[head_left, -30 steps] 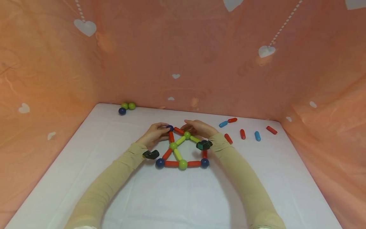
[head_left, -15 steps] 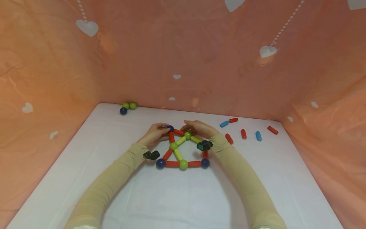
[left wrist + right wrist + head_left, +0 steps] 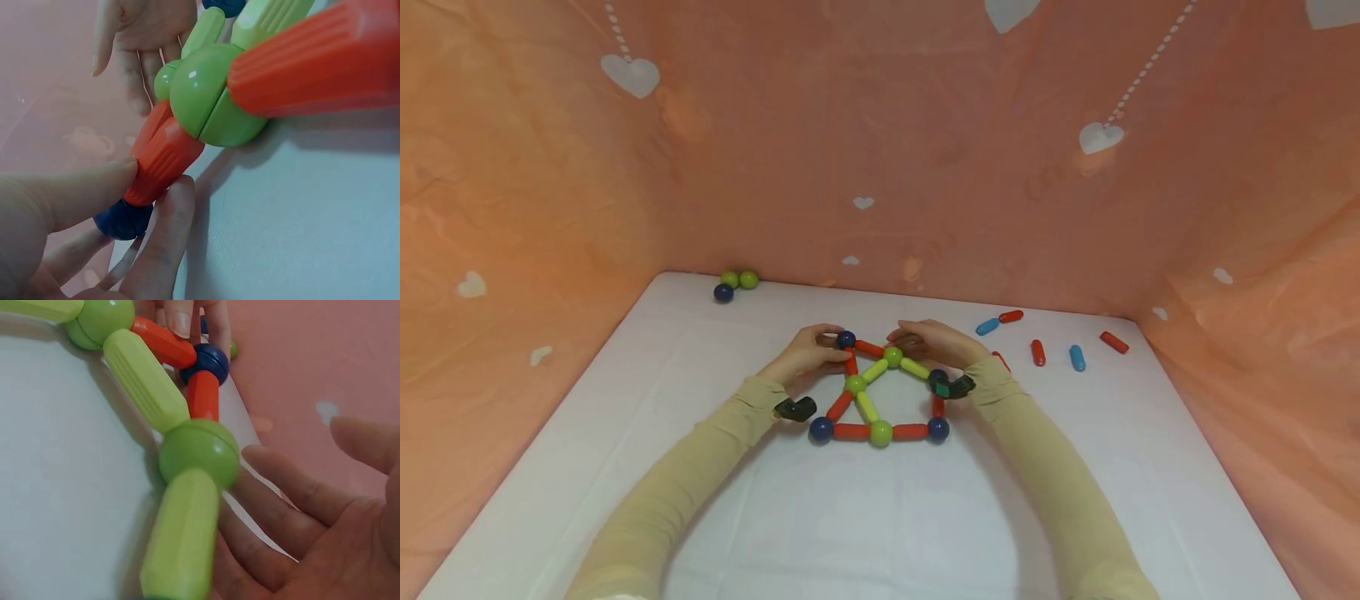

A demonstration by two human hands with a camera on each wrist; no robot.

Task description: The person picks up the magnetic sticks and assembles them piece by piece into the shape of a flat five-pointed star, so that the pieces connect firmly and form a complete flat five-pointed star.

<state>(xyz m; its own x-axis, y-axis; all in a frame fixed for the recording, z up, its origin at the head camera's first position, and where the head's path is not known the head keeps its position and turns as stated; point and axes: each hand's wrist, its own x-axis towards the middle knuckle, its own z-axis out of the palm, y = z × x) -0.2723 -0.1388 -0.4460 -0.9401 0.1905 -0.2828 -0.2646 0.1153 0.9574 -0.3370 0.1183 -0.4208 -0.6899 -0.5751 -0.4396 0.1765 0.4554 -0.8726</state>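
A flat frame of magnetic rods and balls lies on the white table (image 3: 790, 517), its red and yellow-green rods joined by green and blue balls. My left hand (image 3: 805, 354) is at its far left corner. Thumb and a finger pinch a red magnetic rod (image 3: 161, 165) just beside the blue ball (image 3: 125, 220). My right hand (image 3: 938, 343) is on the far right side, fingers extended and loosely spread. Its fingertips lie close behind the green ball (image 3: 200, 453); whether they touch it I cannot tell. Nothing is held in that hand.
Two green balls (image 3: 748, 279) and a blue ball (image 3: 723, 293) sit at the table's far left. Loose red rods (image 3: 1037, 352) and blue rods (image 3: 1077, 357) are scattered at the far right. A pink cloth (image 3: 880, 150) with hearts hangs behind.
My right hand has shifted slightly to the right, away from the frame, uncovering more of its right blue ball. The left thumb has slid from the corner blue ball down to the red rod.
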